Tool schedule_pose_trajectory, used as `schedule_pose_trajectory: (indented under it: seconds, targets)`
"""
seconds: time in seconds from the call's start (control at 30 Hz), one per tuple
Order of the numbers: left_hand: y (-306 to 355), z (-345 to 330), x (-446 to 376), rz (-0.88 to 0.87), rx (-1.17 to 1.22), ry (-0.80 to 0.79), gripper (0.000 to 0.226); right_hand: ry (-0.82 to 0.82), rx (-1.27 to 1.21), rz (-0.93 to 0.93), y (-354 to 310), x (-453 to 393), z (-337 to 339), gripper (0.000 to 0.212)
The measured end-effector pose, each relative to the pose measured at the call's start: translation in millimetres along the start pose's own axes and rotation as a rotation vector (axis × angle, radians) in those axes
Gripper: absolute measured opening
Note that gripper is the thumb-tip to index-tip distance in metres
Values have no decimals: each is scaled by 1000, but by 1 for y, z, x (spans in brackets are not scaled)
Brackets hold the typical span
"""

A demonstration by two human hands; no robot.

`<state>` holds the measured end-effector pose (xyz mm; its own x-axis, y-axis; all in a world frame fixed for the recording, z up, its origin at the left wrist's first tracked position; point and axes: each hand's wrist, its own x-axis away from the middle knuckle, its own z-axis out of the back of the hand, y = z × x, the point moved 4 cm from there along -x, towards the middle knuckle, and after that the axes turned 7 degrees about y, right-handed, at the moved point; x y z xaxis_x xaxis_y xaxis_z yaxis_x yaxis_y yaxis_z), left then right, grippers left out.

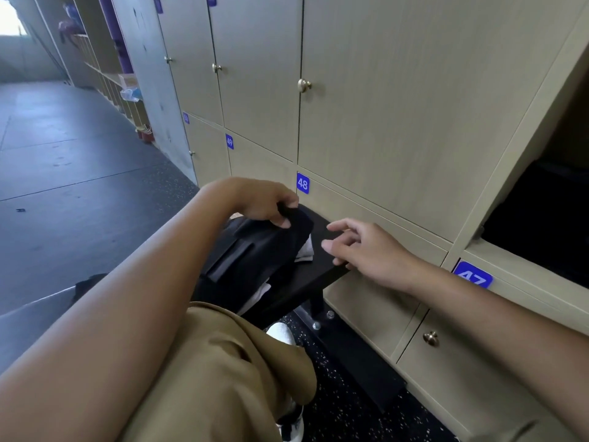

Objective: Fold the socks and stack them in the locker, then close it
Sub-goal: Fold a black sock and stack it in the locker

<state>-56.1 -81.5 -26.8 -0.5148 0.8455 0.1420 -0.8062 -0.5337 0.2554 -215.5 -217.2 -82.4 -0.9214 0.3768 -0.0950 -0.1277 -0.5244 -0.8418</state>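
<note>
A black bag point(255, 256) lies on a black bench point(322, 269) in front of the lockers. My left hand point(264, 202) grips the bag's black top edge or strap near its far end. White cloth point(304, 250), maybe socks, peeks out beside the bag, and more white shows at its near side point(258, 295). My right hand point(360, 247) hovers over the bench's right end with fingers spread and relaxed, holding nothing. An open locker point(538, 218) with a dark inside is at the right, above the number 47 plate point(473, 275).
Beige locker doors with brass knobs point(304, 85) fill the wall ahead; plates 48 point(302, 183) and 49 point(229, 141) mark the lower ones. My tan-trousered knee point(223, 362) and a white shoe point(282, 334) are below the bench. Grey floor stretches left toward open shelves point(105, 74).
</note>
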Motion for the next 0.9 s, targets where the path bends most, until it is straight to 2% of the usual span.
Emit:
schedule_pose_trajectory:
  seconds: [0.13,0.2,0.27,0.47,0.53,0.6,0.67,0.73,0.8,0.9]
  targets:
    - [7,17,4,-28,138,186,28,-56,-193,-115,-8,2,-16,53]
    - [10,22,5,-39,223,277,32,-71,-262,-130,-16,1,-23,49]
    - [12,26,4,-50,272,373,34,-61,-299,-106,-25,-2,-29,35]
    - [11,29,2,-54,464,667,22,248,-270,-59,-30,-22,-25,20]
    - [4,25,-1,-7,524,713,25,314,-224,-45,-27,-31,-19,18]
    - [-5,15,-5,92,585,643,40,350,-203,-44,-21,-39,-15,17]
    - [-12,-2,-8,227,559,441,62,371,-170,-62,-13,-45,-14,17]
    - [-15,-21,-6,340,514,201,74,398,-157,-91,-4,-51,-12,18]
    - [-16,-38,-4,341,487,23,70,430,-159,-115,3,-56,-10,18]
    - [-16,-59,-12,241,424,-76,40,464,-229,-165,14,-64,-9,17]
